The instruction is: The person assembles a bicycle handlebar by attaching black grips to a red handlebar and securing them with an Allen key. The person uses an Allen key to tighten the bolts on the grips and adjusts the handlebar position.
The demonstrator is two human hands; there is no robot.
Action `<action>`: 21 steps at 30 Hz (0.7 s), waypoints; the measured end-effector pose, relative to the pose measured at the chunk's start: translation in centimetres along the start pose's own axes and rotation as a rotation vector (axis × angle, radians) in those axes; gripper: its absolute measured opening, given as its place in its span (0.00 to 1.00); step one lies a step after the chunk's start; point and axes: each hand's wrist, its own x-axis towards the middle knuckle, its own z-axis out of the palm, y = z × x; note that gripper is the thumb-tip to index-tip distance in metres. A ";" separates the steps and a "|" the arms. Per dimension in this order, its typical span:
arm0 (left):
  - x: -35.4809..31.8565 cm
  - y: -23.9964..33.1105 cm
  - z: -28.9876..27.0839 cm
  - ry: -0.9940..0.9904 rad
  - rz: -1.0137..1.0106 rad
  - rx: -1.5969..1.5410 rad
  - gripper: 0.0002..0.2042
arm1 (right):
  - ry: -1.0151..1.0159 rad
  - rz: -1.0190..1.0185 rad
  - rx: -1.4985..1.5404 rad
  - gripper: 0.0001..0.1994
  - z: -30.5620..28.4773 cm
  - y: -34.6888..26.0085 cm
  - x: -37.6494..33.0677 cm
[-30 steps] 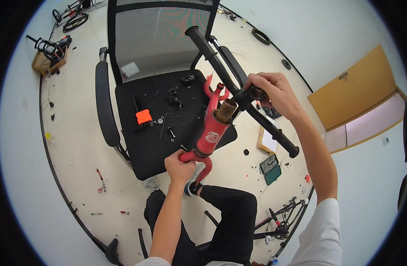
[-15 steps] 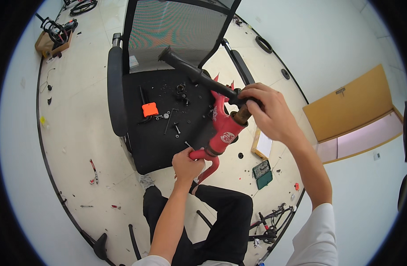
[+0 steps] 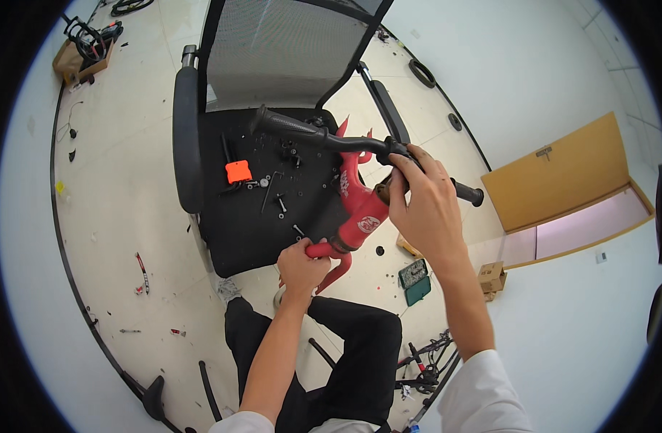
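A red bicycle frame (image 3: 363,215) leans over the front of the chair seat, its head tube tilted. My left hand (image 3: 303,267) is closed around one leg of the red fork (image 3: 336,276), just below the head tube. On top sits a black handlebar (image 3: 353,144) with a grip at each end. The fingers of my right hand (image 3: 428,206) wrap over the handlebar's middle, at the stem. Only a short brownish piece of the stem shows above the head tube; my fingers hide part of it.
The black office chair seat (image 3: 233,234) bears an orange-and-black tool (image 3: 238,172), a hex key (image 3: 267,198), bolts and nuts. On the floor are a green case of small parts (image 3: 415,283), a cardboard box (image 3: 492,277), a saddle (image 3: 153,398) and a dark bicycle frame (image 3: 425,375).
The handlebar has turned and sits lower, with less of the stem showing above the head tube. Its right-hand grip has come into view. My left hand keeps its hold on the fork.
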 end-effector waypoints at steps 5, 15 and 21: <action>-0.7 1.0 0.0 0.029 0.006 0.051 0.17 | 0.037 0.208 0.130 0.10 0.2 -0.2 1.1; -0.1 -0.2 0.0 0.107 0.116 0.126 0.15 | -0.110 0.488 0.243 0.12 -2.3 1.2 3.6; 0.0 -0.2 -0.1 0.052 0.052 0.043 0.14 | -0.380 0.599 0.691 0.14 -1.6 5.6 5.6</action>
